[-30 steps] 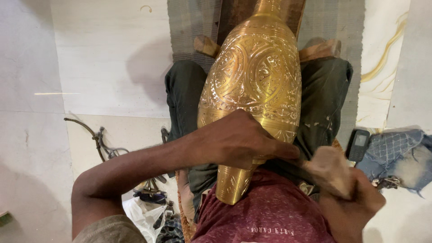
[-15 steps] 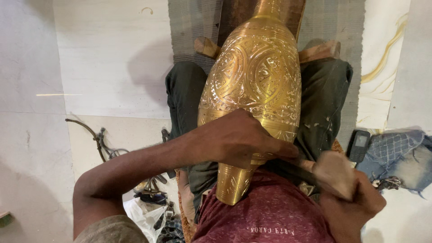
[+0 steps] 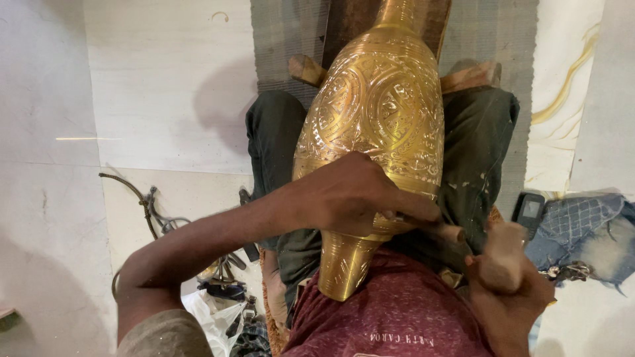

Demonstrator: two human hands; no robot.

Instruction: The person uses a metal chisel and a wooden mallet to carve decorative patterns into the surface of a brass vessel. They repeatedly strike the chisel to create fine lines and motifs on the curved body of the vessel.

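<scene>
1. Large engraved golden brass vase: lying lengthwise across the lap, neck pointing away, surface chased with circular medallions.
2. Slim metal chisel: tip against the vase's lower flank.
3. Wooden mallet: raised beside the chisel's end.

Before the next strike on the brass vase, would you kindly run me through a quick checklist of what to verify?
1. Brass vase steadied across the lap: ok, it lies lengthwise between both knees.
2. Left hand pinning the chisel-like tool against the vase's lower body: ok, fingers wrapped around it.
3. Right hand gripping the wooden mallet: ok, raised just beside the tool's end.
4. Tool tip seated on the engraved pattern: cannot tell, the left hand hides it.
5. Left fingers out of the mallet's path: not ok, they sit close to the struck end.
6. Phone on the floor out of the way: ok.
</scene>
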